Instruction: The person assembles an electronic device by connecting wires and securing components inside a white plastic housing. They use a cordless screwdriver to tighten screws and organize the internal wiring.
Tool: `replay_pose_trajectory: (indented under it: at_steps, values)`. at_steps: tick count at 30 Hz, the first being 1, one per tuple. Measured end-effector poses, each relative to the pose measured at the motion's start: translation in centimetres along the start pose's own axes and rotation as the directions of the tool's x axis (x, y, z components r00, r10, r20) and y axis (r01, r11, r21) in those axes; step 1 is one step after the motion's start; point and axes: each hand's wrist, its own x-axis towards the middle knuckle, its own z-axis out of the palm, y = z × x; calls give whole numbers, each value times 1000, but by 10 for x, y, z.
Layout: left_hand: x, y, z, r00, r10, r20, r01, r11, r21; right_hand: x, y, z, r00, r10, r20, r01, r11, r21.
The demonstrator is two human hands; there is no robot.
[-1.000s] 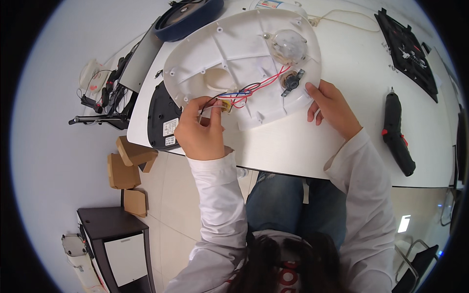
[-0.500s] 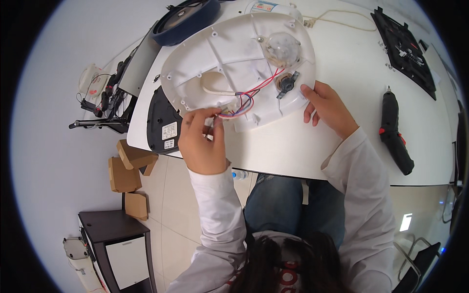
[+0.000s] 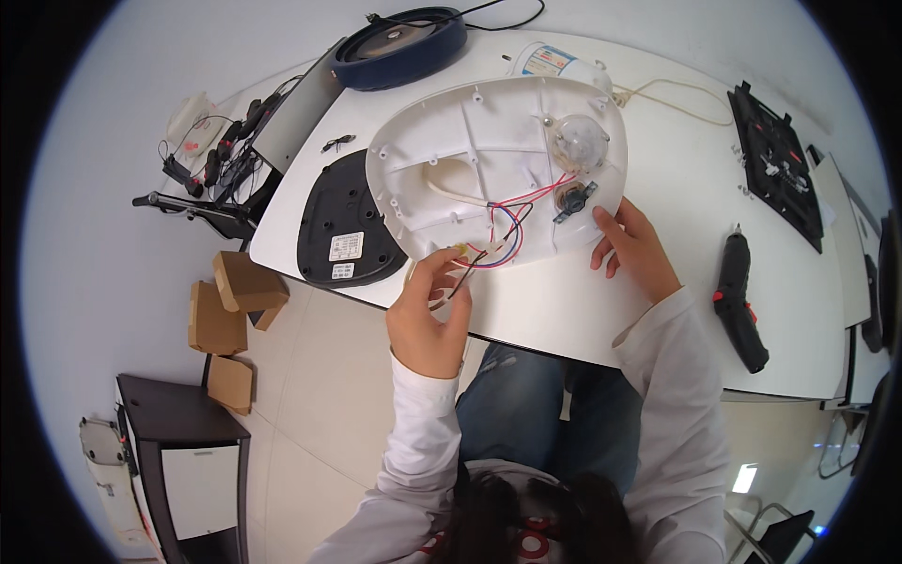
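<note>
A white plastic shell (image 3: 500,150), its ribbed inside facing up, is on the table before me. Red, blue and black wires (image 3: 515,226) run across it. A clear dome-shaped part (image 3: 578,144) and a dark bracketed part (image 3: 575,199) sit at its right end. My left hand (image 3: 430,315) is at the shell's near-left edge, fingers bent around the loose wires, with a thin black wire by the thumb; the exact grip is partly hidden. My right hand (image 3: 639,249) holds the shell's near-right rim, thumb on top and the other fingers curled below.
A black base (image 3: 343,211) with labels lies left of the shell. A black power screwdriver (image 3: 738,301) lies at right, beneath an open black tool case (image 3: 778,169) and loose screws. A dark blue round part (image 3: 399,49) and a white labelled canister (image 3: 554,61) are behind.
The view has shifted. The shell has moved right, showing more of the black base. My left fingers have spread slightly at the wires; the right hand stays at the rim.
</note>
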Motion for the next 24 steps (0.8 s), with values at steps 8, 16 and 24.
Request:
replay_pose_trajectory:
  at_steps: [8, 16, 24]
  values:
    - [-26, -3, 19, 985, 170, -33, -171, 985, -36, -20, 6, 17, 664, -668, -336, 425, 707, -565]
    - [-40, -1, 32, 943, 331, -34, -326, 939, 105, -55, -7, 55, 750, -660, -44, 549, 658, -516]
    - [-46, -5, 26, 954, 299, 21, -299, 945, 132, -52, -2, 61, 915, -380, -134, 378, 925, -42]
